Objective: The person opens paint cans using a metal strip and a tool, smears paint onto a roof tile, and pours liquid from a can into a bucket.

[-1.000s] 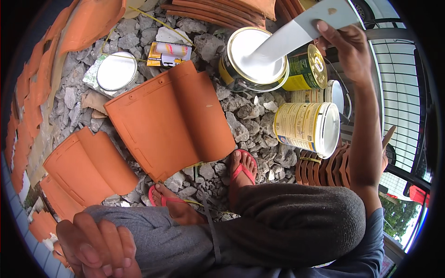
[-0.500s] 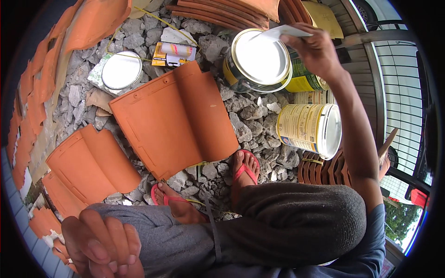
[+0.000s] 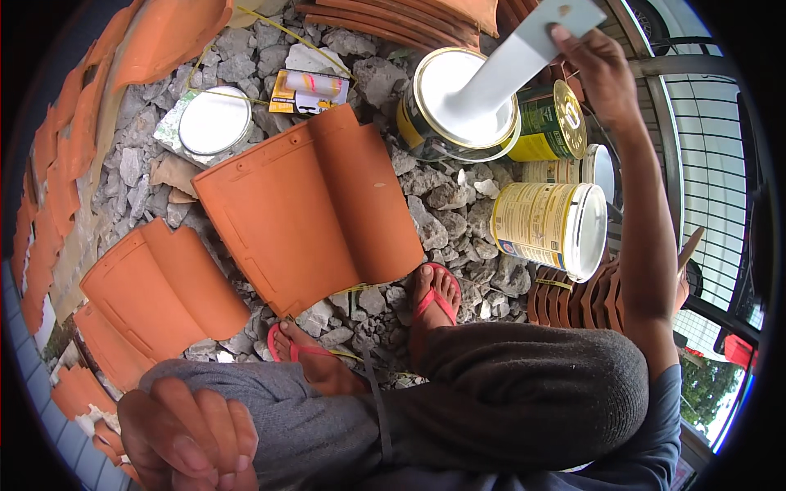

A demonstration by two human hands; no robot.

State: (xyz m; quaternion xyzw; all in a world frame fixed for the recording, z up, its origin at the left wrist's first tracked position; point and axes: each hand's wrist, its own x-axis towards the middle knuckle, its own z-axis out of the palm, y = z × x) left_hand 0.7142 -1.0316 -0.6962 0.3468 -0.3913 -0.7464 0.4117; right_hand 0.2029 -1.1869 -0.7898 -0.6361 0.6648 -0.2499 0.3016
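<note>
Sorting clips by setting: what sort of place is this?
Probably an outdoor work yard or building site: orange roof tiles lie on stone rubble, and the right hand holds a flat stirrer in an open can of white paint.

Bright soft daylight, faint shadows, sharp centre, heavy fisheye bending, black corners

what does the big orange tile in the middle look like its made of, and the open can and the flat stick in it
Tile: looks like fired clay or terracotta, matt orange, ribbed edges. Open can: apparently thin metal, shiny rim, printed yellow side, holding white paint. Flat stick in the right hand: unclear, wood or plastic, since white paint coats its surface.
</note>
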